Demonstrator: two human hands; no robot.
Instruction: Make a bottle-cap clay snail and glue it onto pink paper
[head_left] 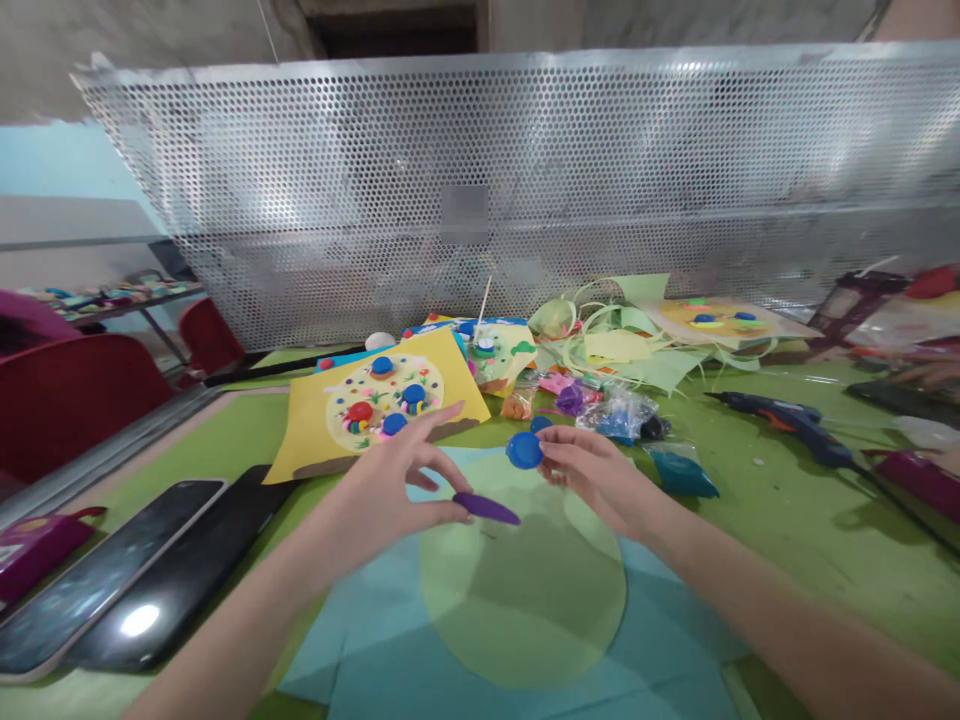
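Note:
Between the thumb and a finger of my left hand [409, 475] is a flat purple piece [487, 508], thin and pointed at its free end; its material is unclear. My right hand [589, 462] pinches a round blue bottle cap [524, 450] by its edge. A second blue cap [541, 425] shows just behind that hand's fingers; whether it is held or lying down I cannot tell. Both hands hover over a pale green paper circle [525, 610], which lies on light blue paper [382, 640].
A yellow sheet with caps and clay decorations [307, 430] lies at left, near two phones [180, 570]. Clay packets [679, 470] and paper strips [600, 345] sit behind. At right are a glue gun [795, 420] and another person's hand [941, 375]. A perforated metal panel [525, 180] stands behind.

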